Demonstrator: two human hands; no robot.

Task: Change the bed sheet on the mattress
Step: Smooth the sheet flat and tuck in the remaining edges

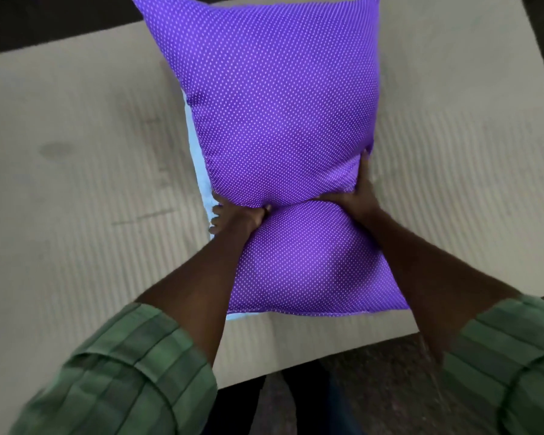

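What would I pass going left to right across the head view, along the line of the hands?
Bare mattress → pale blue cloth edge → left hand → pinched middle of the purple dotted pillow → right hand → bare mattress again.

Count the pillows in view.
1. The purple dotted pillow lies on the bare mattress, gripped by the left hand and the right hand. A pale blue edge under it may be another.
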